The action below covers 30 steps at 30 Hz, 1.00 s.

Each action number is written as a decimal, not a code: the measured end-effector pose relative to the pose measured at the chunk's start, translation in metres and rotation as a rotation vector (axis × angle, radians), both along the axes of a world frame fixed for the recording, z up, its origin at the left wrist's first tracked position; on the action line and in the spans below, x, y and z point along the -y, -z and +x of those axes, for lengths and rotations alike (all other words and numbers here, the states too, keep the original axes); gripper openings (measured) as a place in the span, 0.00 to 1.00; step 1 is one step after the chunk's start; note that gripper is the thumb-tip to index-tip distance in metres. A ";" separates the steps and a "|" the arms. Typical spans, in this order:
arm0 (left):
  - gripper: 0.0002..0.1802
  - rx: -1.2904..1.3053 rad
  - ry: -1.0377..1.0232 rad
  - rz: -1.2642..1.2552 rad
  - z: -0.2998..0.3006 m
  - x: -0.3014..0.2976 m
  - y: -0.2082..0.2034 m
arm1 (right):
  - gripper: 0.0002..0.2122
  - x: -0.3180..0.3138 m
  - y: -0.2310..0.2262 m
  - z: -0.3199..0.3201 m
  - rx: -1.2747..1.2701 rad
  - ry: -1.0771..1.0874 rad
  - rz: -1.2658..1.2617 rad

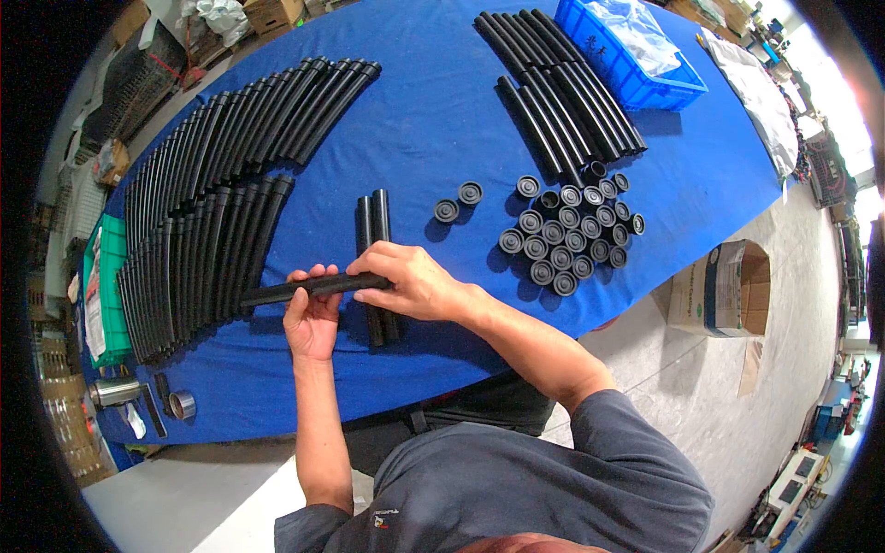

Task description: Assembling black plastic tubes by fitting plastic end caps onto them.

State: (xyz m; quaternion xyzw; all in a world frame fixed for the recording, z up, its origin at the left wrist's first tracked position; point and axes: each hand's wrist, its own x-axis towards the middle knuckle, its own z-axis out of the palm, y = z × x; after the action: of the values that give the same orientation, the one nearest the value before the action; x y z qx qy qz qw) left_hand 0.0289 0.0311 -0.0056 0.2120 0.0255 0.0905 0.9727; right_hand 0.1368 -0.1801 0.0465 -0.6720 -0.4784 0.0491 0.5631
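Both hands hold one black tube (267, 294) slantwise above the blue-covered table. My left hand (313, 323) is closed around its middle, palm up, the fingertips showing beyond it. My right hand (415, 281) grips the tube's right end, partly covering it; whether a cap sits there I cannot tell. Below and behind the right hand, two more black tubes (366, 217) lie side by side. Two round black caps (446, 211) rest apart to their right. Farther right stands a cluster of several ringed black caps (568, 218).
Black tubes with collared ends (212, 138) lie in two rows at left, beside a green crate (112, 304). More plain tubes (572, 92) lie far right, near a blue crate (636, 88) holding clear plastic. Tape rolls (182, 404) sit near left; a cardboard box (724, 290) stands on the floor.
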 end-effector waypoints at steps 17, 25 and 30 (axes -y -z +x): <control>0.14 0.009 0.053 0.015 -0.001 -0.005 0.005 | 0.15 -0.003 0.002 -0.006 0.025 0.048 0.041; 0.13 -0.041 0.003 0.007 0.002 0.006 -0.004 | 0.16 -0.003 0.003 -0.004 0.020 0.040 0.049; 0.14 0.025 -0.005 0.070 0.001 0.005 -0.003 | 0.16 -0.001 0.001 -0.005 -0.180 0.048 -0.115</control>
State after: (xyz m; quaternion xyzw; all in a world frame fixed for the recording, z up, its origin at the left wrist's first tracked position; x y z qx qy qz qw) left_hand 0.0298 0.0264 -0.0030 0.2445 0.0105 0.0967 0.9648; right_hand 0.1319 -0.1795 0.0452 -0.7074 -0.4062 0.1233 0.5651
